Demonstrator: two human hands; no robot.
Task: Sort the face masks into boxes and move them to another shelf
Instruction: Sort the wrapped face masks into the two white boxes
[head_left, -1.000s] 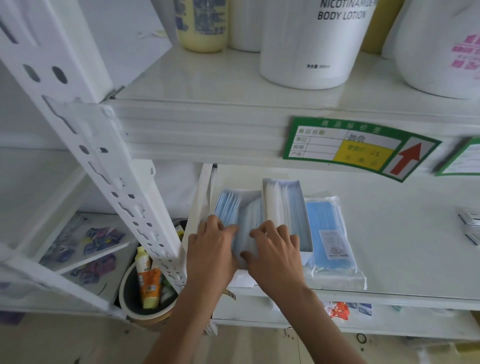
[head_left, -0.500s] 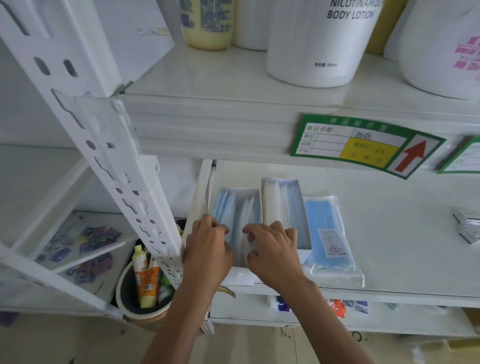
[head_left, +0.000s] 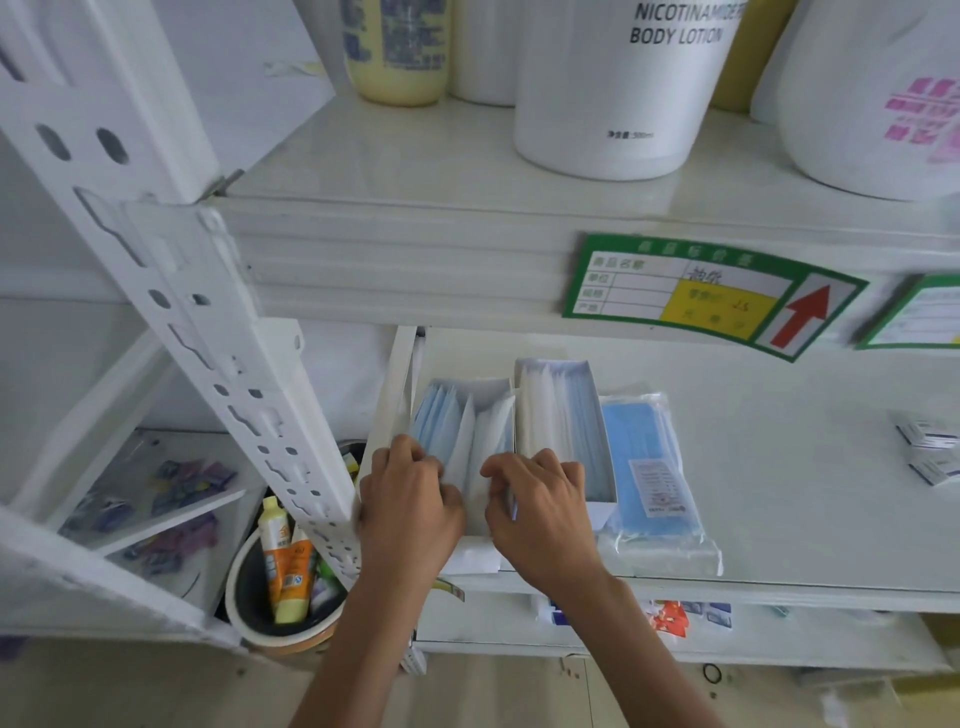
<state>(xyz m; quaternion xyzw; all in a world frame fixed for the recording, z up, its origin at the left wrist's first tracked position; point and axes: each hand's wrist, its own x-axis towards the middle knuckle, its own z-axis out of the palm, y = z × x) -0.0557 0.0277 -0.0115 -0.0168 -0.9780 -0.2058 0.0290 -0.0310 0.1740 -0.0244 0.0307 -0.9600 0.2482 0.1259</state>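
Observation:
Two open white boxes stand side by side at the left end of the middle shelf (head_left: 779, 467). The left box (head_left: 485, 392) holds blue and white face masks (head_left: 457, 436) standing on edge. My left hand (head_left: 408, 512) grips the masks at the box's near left, and my right hand (head_left: 540, 512) pinches masks at its near right. The right box (head_left: 563, 374) is filled with pale masks. A sealed plastic pack of blue masks (head_left: 649, 467) lies flat just right of it.
Large lotion bottles (head_left: 613, 88) stand on the upper shelf above a green price label (head_left: 711, 293). A white perforated upright (head_left: 218, 332) slants at left. Below it a bucket (head_left: 291, 582) holds tubes. Small packets (head_left: 930, 452) lie at the shelf's right.
Both hands shifted slightly toward the box's near end and spread apart, parting the masks in the left box. The camera moved a little closer.

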